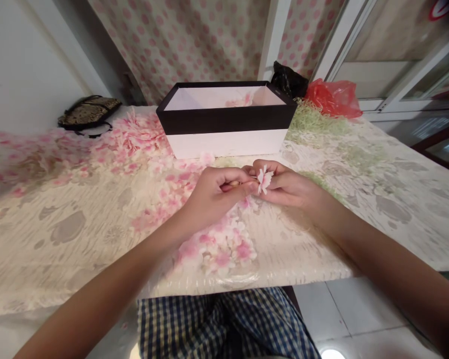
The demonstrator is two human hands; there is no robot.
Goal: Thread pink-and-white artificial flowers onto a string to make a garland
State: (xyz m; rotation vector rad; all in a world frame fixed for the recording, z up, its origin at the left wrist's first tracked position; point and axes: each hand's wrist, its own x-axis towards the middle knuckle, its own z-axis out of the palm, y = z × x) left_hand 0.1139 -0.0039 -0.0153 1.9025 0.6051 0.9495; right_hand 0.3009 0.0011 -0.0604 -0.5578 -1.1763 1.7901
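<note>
Both my hands meet over the table just in front of a black-and-white box. Between them is a small pale pink artificial flower (264,179), its petals facing right. My left hand (224,185) is closed, thumb and fingers pinching behind the flower, where a thin stem partly shows. My right hand (284,184) curls around the flower's other side, its thumb close to the petals; its fingertips are partly hidden behind the flower and the left hand. Loose pink and white blossoms (221,252) lie below my hands on the patterned tablecloth (303,249).
The open box (226,122) stands at the back middle with some pink petals inside. A heap of pink blossoms (134,132) spreads to its left, near a patterned pouch (90,110). Green shredded filler (318,119), a red plastic bag (335,95) and a black bag (290,80) lie right.
</note>
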